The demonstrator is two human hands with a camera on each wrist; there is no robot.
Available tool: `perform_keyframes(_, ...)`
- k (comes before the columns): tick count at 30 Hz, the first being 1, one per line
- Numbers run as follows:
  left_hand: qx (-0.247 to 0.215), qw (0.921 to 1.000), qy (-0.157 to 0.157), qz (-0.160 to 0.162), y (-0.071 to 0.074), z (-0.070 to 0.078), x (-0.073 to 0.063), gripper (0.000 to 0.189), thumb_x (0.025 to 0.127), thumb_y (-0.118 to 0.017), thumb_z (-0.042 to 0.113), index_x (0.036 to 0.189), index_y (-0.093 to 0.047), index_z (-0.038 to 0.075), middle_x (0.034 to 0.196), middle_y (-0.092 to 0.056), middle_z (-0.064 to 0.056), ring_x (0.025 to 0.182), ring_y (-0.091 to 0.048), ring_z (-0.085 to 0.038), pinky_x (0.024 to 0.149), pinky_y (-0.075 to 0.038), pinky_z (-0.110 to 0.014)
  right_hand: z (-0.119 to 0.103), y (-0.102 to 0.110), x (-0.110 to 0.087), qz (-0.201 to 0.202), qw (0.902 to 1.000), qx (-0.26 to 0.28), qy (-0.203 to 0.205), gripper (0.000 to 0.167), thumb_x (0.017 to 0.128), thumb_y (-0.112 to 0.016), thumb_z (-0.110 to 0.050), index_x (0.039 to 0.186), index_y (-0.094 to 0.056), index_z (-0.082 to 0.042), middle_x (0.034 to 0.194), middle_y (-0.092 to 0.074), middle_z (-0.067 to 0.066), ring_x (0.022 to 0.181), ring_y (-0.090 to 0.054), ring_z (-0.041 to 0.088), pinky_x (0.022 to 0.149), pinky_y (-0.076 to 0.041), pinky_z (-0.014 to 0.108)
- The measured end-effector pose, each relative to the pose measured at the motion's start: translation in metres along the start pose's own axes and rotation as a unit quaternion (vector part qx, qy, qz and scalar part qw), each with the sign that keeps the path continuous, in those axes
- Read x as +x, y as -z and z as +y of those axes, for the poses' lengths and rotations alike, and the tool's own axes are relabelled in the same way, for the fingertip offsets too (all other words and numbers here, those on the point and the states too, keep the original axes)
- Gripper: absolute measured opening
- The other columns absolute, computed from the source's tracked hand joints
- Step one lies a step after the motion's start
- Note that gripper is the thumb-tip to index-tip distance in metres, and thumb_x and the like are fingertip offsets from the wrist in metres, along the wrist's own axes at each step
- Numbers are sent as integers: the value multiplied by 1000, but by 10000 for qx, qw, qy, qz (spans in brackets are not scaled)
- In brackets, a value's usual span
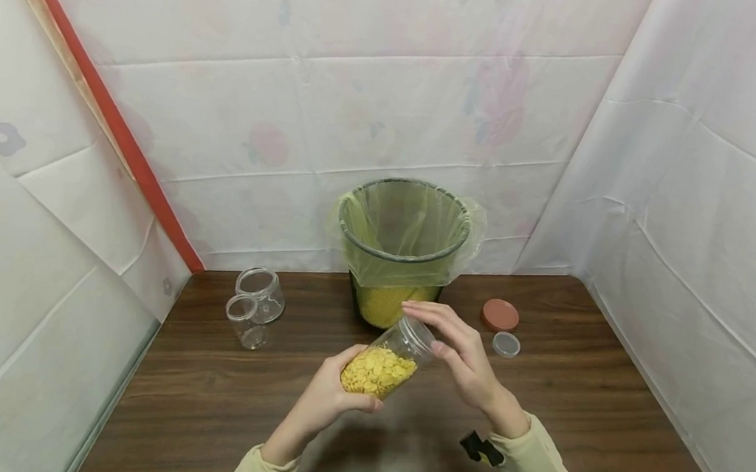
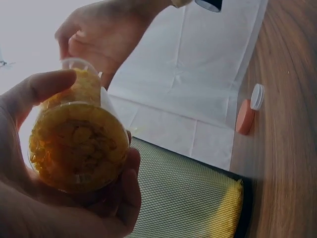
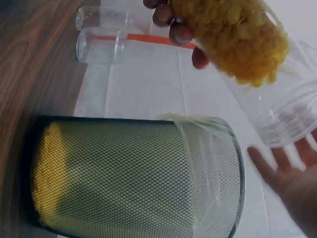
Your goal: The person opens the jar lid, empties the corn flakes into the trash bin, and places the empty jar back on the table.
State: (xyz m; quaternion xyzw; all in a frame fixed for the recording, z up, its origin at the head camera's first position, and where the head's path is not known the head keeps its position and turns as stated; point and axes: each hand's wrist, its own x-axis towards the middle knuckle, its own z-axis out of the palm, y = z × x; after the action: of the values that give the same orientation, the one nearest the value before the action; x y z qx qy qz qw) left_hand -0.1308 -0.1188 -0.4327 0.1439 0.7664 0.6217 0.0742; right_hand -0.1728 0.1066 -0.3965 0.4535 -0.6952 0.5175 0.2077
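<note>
My left hand (image 1: 333, 388) grips a clear jar (image 1: 403, 342) around its lower body. The jar is tilted, its top end toward the upper right, and partly filled with yellow flakes (image 1: 377, 371). In the left wrist view the round base of the jar (image 2: 79, 148) faces the camera, with the thumb along its side. My right hand (image 1: 465, 358) is at the jar's ridged top end, fingers fairly straight and spread around it. The right wrist view shows the fingers (image 3: 267, 168) near the clear rim. Whether that end carries a clear lid is hard to tell.
Behind the jar stands a mesh bin (image 1: 382, 307) lined with a thin yellowish bag (image 1: 408, 272). Two clear jars (image 1: 269, 305) stand at the left back of the wooden table (image 1: 192, 399). A reddish lid (image 1: 501, 314) and a clear lid (image 1: 506, 345) lie at the right.
</note>
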Motion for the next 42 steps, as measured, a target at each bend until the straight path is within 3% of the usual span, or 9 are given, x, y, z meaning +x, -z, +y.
perform_keyframes(4,895,9933,-199,707,-6,0,0,67,54,-84,14,116,-61,26,96,-66,3,82,-58,-13,72,-47,-27,-4,-2,-2,278,9912,-345,-1246,38,96,-45,-1,133,-52,-5,131,-56,10,122,-51,22,99,-43,27)
perform_keyframes(10,2361,9553,-711,1629,-12,-4,2,72,48,-84,17,117,-61,22,95,-63,6,84,-52,-10,74,-44,-30,-4,-5,-5,172,9486,-789,-3060,40,96,-54,-28,134,-53,-15,127,-60,5,110,-59,18,85,-52,29)
perform_keyframes(13,2797,9363,-993,1876,-14,-5,3,73,47,-84,16,117,-61,19,93,-62,5,82,-49,-11,73,-42,-31,-3,-7,-5,42,9352,-829,-3444,41,94,-57,-34,131,-55,-16,124,-62,3,108,-61,17,85,-52,30)
perform_keyframes(18,3083,9188,-1324,2080,-14,-5,4,74,45,-82,13,116,-61,17,93,-62,2,80,-48,-12,72,-41,-31,-2,-8,-6,74,9389,-587,-3391,40,92,-61,-31,127,-59,-13,118,-64,4,107,-61,19,83,-53,26)
perform_keyframes(23,2817,9335,-1133,1908,-12,-4,4,74,46,-83,12,117,-61,18,94,-62,3,82,-48,-12,72,-43,-31,1,-5,-7,-9,9604,-116,-2783,40,90,-65,-21,128,-59,-9,118,-63,6,107,-61,17,85,-54,28)
perform_keyframes(27,2327,9577,-727,1529,-7,-4,2,72,49,-83,10,117,-60,20,98,-63,3,87,-53,-13,76,-45,-32,4,1,-10,-429,9752,-6,-2171,45,90,-64,-14,133,-54,-8,127,-58,5,114,-57,14,90,-52,31)
perform_keyframes(32,1374,9867,-204,850,1,-6,1,70,52,-81,4,117,-61,23,100,-65,-1,85,-56,-14,74,-45,-29,6,7,-12,-839,9841,228,-1549,50,88,-64,-4,137,-49,-4,135,-52,10,120,-52,15,94,-49,34)
perform_keyframes(37,815,9961,-72,342,7,-5,0,70,55,-80,3,119,-60,19,103,-64,-5,87,-56,-14,76,-45,-27,0,12,-9,-740,9886,522,-1205,55,83,-63,10,135,-47,4,134,-51,19,123,-50,16,95,-49,33)
perform_keyframes(42,345,9992,61,174,7,-7,0,69,57,-83,5,119,-58,20,103,-62,-6,87,-57,-17,76,-47,-28,-14,19,0,-540,9903,624,-1116,56,79,-60,20,132,-45,12,130,-50,27,124,-50,15,94,-49,29)
